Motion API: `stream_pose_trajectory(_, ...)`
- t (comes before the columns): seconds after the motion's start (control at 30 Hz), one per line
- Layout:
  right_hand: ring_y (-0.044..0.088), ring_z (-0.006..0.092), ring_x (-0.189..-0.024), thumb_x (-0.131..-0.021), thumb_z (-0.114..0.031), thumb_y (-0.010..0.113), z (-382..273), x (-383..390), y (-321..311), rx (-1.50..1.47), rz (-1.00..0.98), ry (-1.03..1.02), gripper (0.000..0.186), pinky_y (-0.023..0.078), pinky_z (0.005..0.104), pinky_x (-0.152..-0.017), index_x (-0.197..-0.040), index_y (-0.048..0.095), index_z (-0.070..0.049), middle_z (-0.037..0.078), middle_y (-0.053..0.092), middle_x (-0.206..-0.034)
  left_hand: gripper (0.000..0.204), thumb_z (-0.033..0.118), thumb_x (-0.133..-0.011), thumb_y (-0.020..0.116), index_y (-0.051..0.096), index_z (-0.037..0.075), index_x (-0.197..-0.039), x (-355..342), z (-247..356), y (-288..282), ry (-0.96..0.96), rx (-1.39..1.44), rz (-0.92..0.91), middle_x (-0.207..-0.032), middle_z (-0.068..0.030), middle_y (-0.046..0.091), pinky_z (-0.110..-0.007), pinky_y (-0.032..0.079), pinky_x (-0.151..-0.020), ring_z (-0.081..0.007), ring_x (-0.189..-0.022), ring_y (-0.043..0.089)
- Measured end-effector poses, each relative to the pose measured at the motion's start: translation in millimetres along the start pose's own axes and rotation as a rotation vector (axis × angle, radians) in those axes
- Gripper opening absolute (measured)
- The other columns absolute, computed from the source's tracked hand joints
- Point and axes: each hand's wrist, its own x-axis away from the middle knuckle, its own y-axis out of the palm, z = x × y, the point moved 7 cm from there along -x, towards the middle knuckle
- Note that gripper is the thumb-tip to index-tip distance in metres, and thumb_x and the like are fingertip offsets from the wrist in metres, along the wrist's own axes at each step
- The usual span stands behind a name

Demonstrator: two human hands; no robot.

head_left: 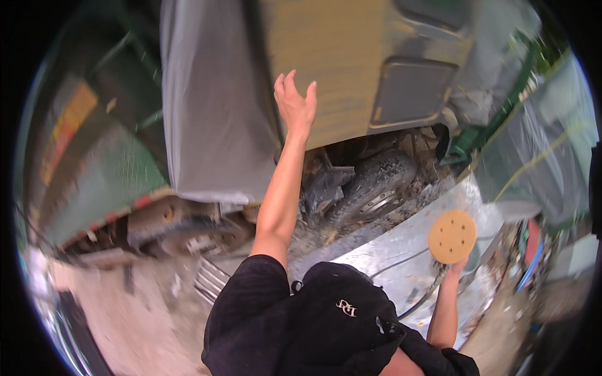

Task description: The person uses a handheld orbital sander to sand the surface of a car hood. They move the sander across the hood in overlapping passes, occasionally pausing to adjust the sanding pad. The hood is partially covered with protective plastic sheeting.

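My left arm stretches forward, and my left hand [296,106] is raised with its fingers spread, in front of the left edge of a dull yellow vehicle panel [342,69]. Whether the fingertips touch the panel, I cannot tell. At the lower right my right hand [459,266] grips an orbital sander from below. The sander's round, tan sanding disc [453,235] faces up, with several small holes in it. It hides most of the sander's body and some of my fingers. A dark hose [421,303] runs from beside that hand toward my body.
Grey plastic sheeting [216,125] hangs left of the panel. Below the panel is a dirty wheel [376,187]; another wheel [200,238] sits further left, under a green truck body [110,182]. A pale metal sheet [389,244] lies on the ground. Clear plastic sheeting [545,144] hangs at right.
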Motion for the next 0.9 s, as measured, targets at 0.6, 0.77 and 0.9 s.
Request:
stream_pose_trajectory(0.6,0.066,0.0200,-0.088,-0.097,-0.013,0.069,31,-5,10,0.832,0.111,0.481,0.044,0.056,0.0327,-0.075,-0.138,0.058,-0.007,0.008,0.068,-0.106,0.049,0.060,-0.079,0.079,0.082,0.012,-0.091,595,-114,-208,-0.965,-0.120,-1.459,-0.100,-0.0158,0.078,-0.046,0.054,-0.093,-0.0356,-0.100,0.073)
stream_pose_trajectory(0.77,0.060,0.0140,-0.083,-0.091,-0.010,0.078,104,-40,54,1.192,-0.143,0.381,0.051,0.053,0.0302,-0.070,-0.137,0.056,-0.009,0.007,0.061,-0.110,0.031,0.039,-0.081,0.083,0.077,0.009,-0.087,588,-93,-248,-0.952,-0.155,-1.350,-0.095,-0.0157,0.076,-0.046,0.055,-0.083,-0.0335,-0.095,0.073)
stream_pose_trajectory(0.9,0.060,0.0165,-0.095,-0.088,-0.009,0.081,150,-71,69,1.241,-0.325,0.272,0.054,0.053,0.0325,-0.081,-0.136,0.056,-0.006,0.008,0.059,-0.119,0.019,0.025,-0.085,0.077,0.075,0.006,-0.087,513,-61,-316,-1.182,0.045,-1.326,-0.089,-0.0166,0.075,-0.044,0.056,-0.077,-0.0359,-0.087,0.072)
